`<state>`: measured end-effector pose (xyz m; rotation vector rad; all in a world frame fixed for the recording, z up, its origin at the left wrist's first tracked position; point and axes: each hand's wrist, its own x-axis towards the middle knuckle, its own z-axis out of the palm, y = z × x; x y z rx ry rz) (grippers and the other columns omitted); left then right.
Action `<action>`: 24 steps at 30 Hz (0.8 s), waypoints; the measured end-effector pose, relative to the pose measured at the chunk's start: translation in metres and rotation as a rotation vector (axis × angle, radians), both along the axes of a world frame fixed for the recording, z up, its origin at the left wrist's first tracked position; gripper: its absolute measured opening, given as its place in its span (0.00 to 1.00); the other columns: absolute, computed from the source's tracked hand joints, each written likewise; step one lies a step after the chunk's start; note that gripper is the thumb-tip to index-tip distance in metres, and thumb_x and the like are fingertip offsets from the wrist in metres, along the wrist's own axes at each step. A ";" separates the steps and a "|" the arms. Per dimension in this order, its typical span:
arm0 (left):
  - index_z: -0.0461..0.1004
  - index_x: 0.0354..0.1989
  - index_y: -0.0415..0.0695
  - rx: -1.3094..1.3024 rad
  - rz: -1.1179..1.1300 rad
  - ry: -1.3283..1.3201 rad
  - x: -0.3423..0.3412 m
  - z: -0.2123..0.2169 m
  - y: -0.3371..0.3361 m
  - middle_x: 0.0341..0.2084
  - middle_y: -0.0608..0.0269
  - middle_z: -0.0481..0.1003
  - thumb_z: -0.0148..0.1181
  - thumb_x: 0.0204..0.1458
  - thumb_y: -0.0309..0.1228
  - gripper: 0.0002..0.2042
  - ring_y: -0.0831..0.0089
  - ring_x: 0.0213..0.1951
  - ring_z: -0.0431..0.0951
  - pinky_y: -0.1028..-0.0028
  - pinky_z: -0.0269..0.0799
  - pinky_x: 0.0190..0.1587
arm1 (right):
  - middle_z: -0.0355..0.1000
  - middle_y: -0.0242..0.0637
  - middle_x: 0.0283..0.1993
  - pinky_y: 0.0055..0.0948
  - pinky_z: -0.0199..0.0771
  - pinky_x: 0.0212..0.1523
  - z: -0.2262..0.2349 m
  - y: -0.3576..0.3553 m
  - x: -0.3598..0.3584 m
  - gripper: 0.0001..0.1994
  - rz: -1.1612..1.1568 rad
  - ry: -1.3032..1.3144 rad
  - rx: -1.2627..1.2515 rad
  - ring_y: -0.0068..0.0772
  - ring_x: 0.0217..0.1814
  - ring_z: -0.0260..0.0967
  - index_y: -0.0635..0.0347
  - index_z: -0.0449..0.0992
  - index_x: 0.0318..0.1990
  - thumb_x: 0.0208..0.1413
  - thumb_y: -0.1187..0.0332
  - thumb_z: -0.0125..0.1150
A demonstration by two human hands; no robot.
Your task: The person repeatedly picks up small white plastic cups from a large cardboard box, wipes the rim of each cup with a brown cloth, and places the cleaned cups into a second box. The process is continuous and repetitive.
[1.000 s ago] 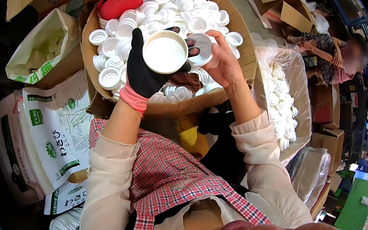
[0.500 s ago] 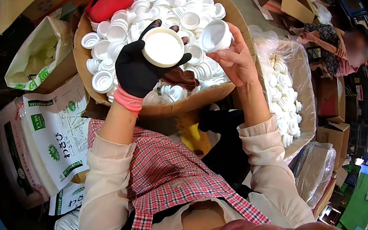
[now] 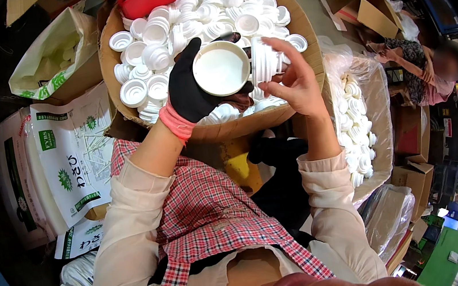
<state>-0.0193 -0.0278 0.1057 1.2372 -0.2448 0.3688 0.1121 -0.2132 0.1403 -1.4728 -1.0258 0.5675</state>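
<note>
One gloved left hand (image 3: pixel 188 90) cups a round dish (image 3: pixel 221 69), fingers wide around it, likely for steadiness; bare right hand (image 3: pixel 299 83) pinches a white ribbed cap (image 3: pixel 264 60) just beside.

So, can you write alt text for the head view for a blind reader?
A person's gloved left hand holds a round white dish, and their bare right hand a ridged cap, above a box of white caps.
</note>
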 end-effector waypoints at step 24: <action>0.66 0.57 0.35 0.384 0.421 -0.068 0.001 0.007 -0.015 0.55 0.55 0.71 0.64 0.45 0.21 0.27 0.70 0.52 0.73 0.72 0.69 0.55 | 0.61 0.41 0.48 0.32 0.75 0.35 0.010 0.026 -0.051 0.30 -0.246 -0.646 0.003 0.35 0.36 0.69 0.56 0.72 0.54 0.38 0.74 0.71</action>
